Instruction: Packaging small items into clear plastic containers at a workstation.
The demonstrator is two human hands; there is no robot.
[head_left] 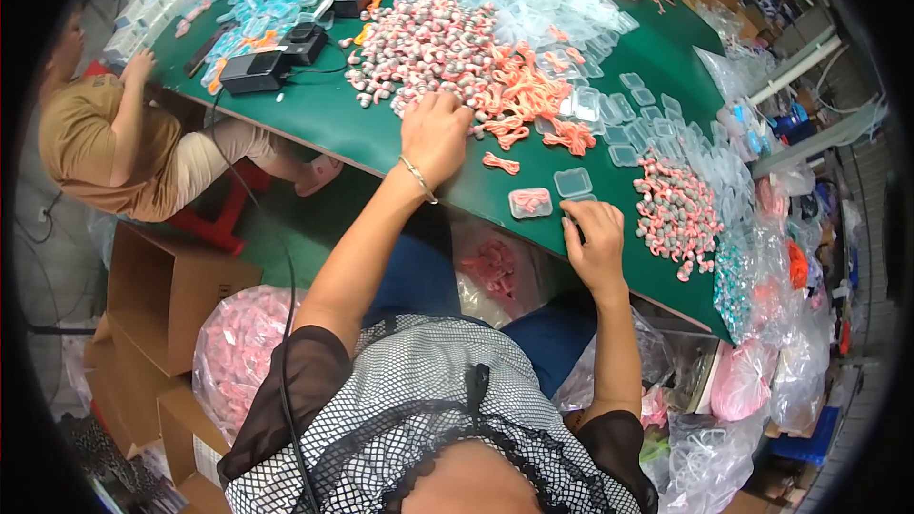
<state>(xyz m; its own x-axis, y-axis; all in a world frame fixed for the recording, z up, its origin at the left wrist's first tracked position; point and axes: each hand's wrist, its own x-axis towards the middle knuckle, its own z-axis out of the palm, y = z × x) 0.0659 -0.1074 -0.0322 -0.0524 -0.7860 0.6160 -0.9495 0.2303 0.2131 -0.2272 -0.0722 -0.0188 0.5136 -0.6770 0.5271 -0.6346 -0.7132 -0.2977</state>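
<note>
My left hand (pixel 436 140) reaches to the near edge of a heap of small pink-and-grey pieces (pixel 428 43). Its fingers are bent together at the heap, and what they pinch is hidden. Near the table's front edge, my right hand (pixel 597 240) has its fingertips closed on the near rim of an opened clear plastic case (pixel 573 183). Left of that case sits another small clear case (pixel 530 202) with a pink-orange cord coiled inside. A loose bundled cord (pixel 501 163) lies between the heap and the cases.
Orange cords (pixel 522 90) pile beside the heap, with many clear cases (pixel 533 0) behind. A second pink-and-grey heap (pixel 676 214) lies to the right. Black devices (pixel 255 72) stand at left on the green table (pixel 371 138). A seated person (pixel 105 138) is at far left; cartons (pixel 171 286) stand below.
</note>
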